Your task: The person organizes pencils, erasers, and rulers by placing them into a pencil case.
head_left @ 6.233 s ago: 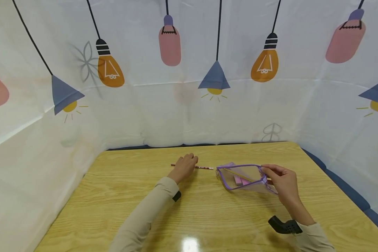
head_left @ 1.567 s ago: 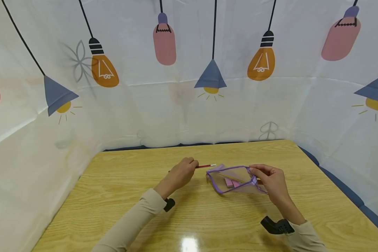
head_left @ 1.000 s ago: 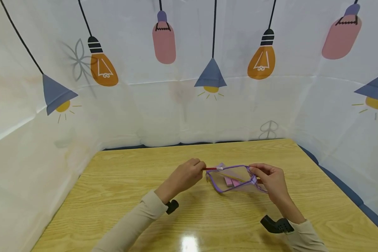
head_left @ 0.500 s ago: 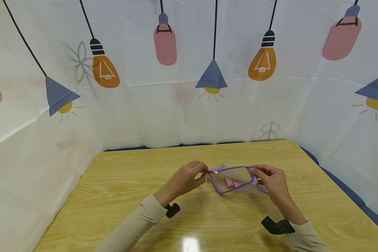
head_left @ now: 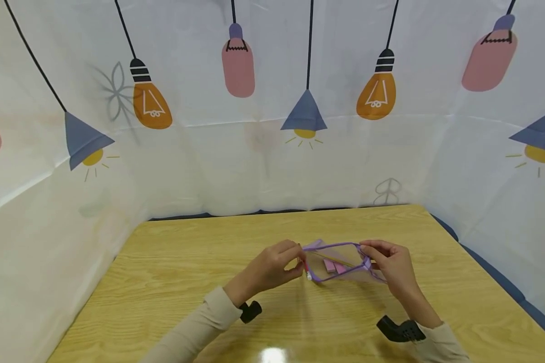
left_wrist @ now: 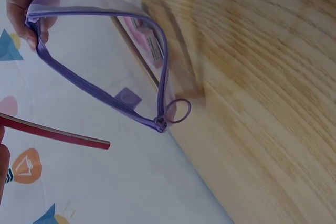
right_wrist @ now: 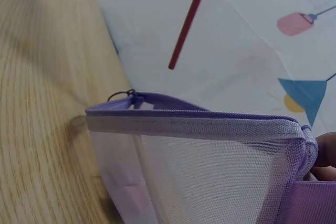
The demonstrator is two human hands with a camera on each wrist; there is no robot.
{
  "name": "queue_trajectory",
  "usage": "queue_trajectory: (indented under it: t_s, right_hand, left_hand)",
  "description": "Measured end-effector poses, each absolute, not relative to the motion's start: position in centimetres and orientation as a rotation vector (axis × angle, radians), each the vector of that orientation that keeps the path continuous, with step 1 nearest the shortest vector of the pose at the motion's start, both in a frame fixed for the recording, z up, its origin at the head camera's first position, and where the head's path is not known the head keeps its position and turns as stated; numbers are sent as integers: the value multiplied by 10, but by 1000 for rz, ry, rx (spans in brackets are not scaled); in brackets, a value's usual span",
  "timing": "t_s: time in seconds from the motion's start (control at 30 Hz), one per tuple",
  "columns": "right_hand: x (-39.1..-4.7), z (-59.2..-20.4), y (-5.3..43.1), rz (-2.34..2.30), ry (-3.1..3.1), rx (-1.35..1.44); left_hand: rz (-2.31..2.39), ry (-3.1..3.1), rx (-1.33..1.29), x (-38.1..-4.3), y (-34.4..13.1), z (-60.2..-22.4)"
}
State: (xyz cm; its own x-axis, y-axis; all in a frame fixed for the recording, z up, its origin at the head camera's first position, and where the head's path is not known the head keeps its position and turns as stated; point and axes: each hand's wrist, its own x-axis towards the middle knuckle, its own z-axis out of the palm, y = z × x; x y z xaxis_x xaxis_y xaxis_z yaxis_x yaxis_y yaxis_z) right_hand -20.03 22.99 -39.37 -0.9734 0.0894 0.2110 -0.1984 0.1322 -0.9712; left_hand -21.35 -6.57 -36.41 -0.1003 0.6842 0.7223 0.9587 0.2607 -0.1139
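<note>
My left hand [head_left: 268, 267] pinches a red pencil [head_left: 306, 267] by its upper part, its white eraser end pointing down toward me at the left end of the pencil case. The case, purple and see-through mesh [head_left: 331, 246], has its zipper wide open. My right hand [head_left: 394, 267] grips the case's right end. Inside lie a yellow pencil [head_left: 342, 262] and pink blocks [head_left: 330, 266] that look like erasers. In the right wrist view the red pencil [right_wrist: 187, 30] hangs above the zipped rim, apart from it. A zipper ring [left_wrist: 178, 110] sits at the case's far corner in the left wrist view.
The wooden table [head_left: 186, 262] stretches out around both hands. A white curtain [head_left: 236, 166] printed with lamps and bulbs encloses its back and sides. Black camera mounts [head_left: 399, 330] are strapped to both wrists.
Earlier the red pencil lay on the table under my left hand. It was lifted, brought right to the case, and has now swung from level to eraser end down. My right hand keeps its grip.
</note>
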Motion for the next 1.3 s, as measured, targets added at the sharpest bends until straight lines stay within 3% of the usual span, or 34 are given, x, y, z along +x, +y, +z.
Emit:
queue_trajectory:
  t_s: [1.3]
  right_hand:
    - [-198,-396,234,1909,-2201,139]
  left_hand:
    - [-591,-1911,-1602,-212,-36,-378]
